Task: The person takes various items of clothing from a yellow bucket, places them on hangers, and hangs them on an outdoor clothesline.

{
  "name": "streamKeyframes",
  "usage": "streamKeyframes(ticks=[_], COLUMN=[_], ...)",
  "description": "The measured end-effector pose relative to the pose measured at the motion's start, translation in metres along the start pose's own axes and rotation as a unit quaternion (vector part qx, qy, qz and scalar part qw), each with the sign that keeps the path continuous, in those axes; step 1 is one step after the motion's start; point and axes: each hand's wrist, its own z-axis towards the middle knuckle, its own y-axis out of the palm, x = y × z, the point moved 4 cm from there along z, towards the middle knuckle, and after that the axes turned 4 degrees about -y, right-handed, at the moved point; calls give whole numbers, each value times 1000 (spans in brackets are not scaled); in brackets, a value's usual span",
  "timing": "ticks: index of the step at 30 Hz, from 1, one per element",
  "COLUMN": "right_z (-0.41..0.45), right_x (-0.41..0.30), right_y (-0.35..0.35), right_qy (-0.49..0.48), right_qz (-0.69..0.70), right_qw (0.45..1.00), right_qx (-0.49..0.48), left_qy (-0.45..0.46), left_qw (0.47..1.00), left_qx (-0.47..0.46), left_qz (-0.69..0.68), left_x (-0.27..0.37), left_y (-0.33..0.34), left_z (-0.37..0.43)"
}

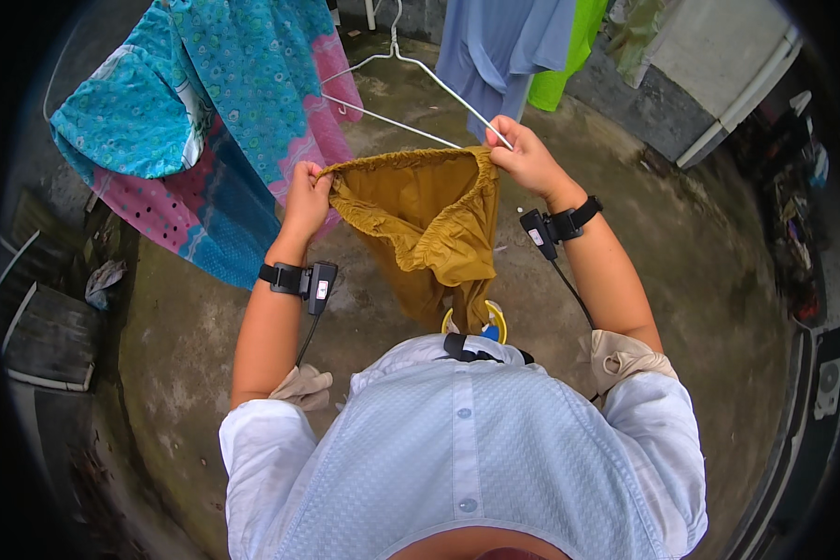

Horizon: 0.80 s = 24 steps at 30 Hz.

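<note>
A mustard-brown garment with a gathered elastic waistband (427, 224) hangs with its opening spread between my hands. My left hand (309, 197) pinches the waistband at its left end. At the opposite end, my right hand (526, 157) holds the waistband's corner together with the lower right end of a white wire clothes hanger (437, 77). The hanger tilts down to the right, its hook pointing up. Its bottom bar runs down behind the garment's edge, so whether the cloth is on the bar cannot be told.
A blue and pink patterned cloth (245, 91) hangs at the left. Beyond the hanger hang a blue-grey garment (493, 56) and a bright green one (567, 63). A yellow-rimmed bucket (502, 327) stands on the concrete floor (182, 336) below the garment.
</note>
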Motion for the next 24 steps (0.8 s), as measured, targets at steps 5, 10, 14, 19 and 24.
streamKeyframes(ticks=[5,10,14,19,24], right_z=[-14,-40,-78,-136,-148], right_x=[33,30,3,-7,-20], right_y=[-10,-18,-40,-71,-69], right_qy=[14,35,46,45,55], right_qz=[-38,-100,-42,-34,-24], right_qw=[999,993,995,995,996], right_qx=[5,49,74,77,64], left_qy=[32,31,22,-2,-7], left_qw=[996,994,986,975,966], left_qx=[-52,-40,-28,-18,29], left_qz=[-60,97,164,219,257], left_x=[50,63,52,40,33], left_y=[29,26,17,-1,-13], left_z=[-4,11,38,70,93])
